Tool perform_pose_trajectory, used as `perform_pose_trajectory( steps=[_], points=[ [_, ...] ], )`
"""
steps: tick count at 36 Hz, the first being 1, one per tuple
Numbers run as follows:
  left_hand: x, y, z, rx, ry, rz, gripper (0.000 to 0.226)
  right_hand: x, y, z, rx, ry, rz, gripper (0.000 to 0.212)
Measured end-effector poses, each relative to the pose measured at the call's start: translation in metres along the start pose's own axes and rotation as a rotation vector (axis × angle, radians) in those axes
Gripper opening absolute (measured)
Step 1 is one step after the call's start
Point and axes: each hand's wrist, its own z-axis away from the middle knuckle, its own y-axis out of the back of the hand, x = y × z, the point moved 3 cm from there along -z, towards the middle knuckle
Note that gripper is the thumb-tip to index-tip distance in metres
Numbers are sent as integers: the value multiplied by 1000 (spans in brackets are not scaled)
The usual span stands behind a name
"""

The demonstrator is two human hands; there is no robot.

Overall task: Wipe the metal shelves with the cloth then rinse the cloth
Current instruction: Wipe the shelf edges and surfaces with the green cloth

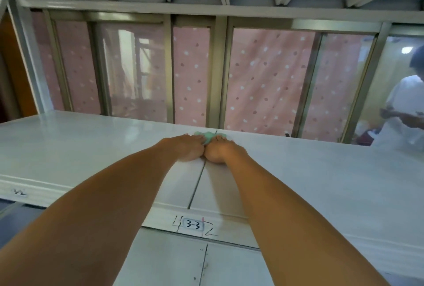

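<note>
Left hand [188, 150] and right hand [220, 151], fingers flat, press the green cloth [207, 136] on the metal shelf [91, 148]

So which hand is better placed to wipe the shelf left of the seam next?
Probably the left: the left hand lies on that side of the seam, fingers on the cloth; the right hand lies beyond it.

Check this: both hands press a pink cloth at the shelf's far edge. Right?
No: the head view shows the cloth is green, not pink. Both the left hand and right hand press it at the far edge of the shelf.
</note>
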Motion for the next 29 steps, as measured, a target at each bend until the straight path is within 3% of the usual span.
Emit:
perform_pose_trajectory(
  steps=[29],
  points=[
    [-207, 27, -14, 25, 83, 61, 50, -192, -16, -45, -42, 54, 4, 73]
  ],
)
